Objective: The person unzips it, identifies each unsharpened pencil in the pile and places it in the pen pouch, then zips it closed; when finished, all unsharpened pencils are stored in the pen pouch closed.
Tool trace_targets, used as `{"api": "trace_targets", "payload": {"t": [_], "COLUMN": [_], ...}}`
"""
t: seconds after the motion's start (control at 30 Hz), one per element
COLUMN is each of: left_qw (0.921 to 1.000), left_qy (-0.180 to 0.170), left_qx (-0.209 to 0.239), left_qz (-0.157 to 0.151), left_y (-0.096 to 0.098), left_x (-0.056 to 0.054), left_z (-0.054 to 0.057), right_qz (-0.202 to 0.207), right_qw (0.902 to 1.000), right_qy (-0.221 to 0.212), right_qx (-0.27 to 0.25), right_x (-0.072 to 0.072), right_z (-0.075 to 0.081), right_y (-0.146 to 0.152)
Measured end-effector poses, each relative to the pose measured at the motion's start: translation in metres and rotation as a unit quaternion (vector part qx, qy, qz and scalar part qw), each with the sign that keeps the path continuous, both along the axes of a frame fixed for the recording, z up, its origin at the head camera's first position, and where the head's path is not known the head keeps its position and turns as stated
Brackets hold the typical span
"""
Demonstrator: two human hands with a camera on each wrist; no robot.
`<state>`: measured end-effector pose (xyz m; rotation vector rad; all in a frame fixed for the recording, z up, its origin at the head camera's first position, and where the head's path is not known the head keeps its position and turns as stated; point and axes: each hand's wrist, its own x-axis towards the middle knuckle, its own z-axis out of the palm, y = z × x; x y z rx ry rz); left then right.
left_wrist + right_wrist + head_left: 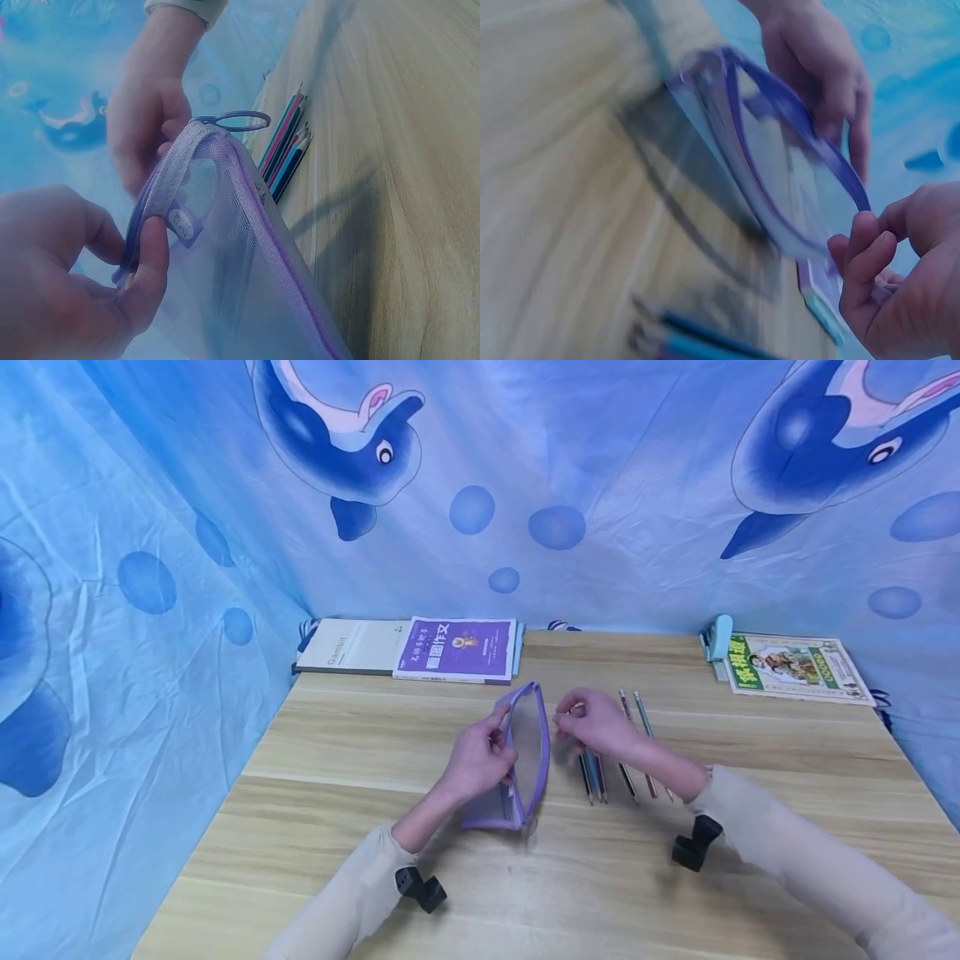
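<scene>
A purple-edged mesh pencil pouch (489,806) stands tilted on the table with its zip mouth gaping. My left hand (480,758) pinches one side of that mouth between thumb and fingers, near the zip tape and small label in the left wrist view. Just right of the pouch is my right hand (600,722), its fingers loosely bent, with a small gap to the pouch edge in the head view. Nothing shows in its fingers. Beneath and beside it lie several pencils (591,779), partly hidden by the hand. A loop (244,120) hangs at the pouch's end.
A purple book (459,647) and a pale Gambit book (352,643) lie along the table's back left edge. At the back right are a green-and-white book (798,668) and a light-blue stapler-like object (718,639). A blue dolphin-print cloth (600,585) hangs behind.
</scene>
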<state>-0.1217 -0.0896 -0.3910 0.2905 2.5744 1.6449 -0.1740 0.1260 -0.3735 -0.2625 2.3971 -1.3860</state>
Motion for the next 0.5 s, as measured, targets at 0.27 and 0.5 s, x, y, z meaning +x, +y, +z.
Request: {"api": "trace_targets", "payload": {"t": [0.27, 0.5], "left_qw": [0.9999, 0.9999], "left_qy": [0.005, -0.006], "left_qx": [-0.001, 0.0], "left_qz": [-0.011, -0.015], "left_y": [0.001, 0.004], "left_x": [-0.002, -0.001], "left_z": [-0.001, -0.001], "right_qz": [0.005, 0.029], "right_qw": [0.9955, 0.9866], "right_qy": [0.024, 0.047], "right_qx": [0.092, 0.154], "right_x": [-0.019, -0.024], "right_z": [-0.002, -0.015], "right_y": [0.063, 0.09]}}
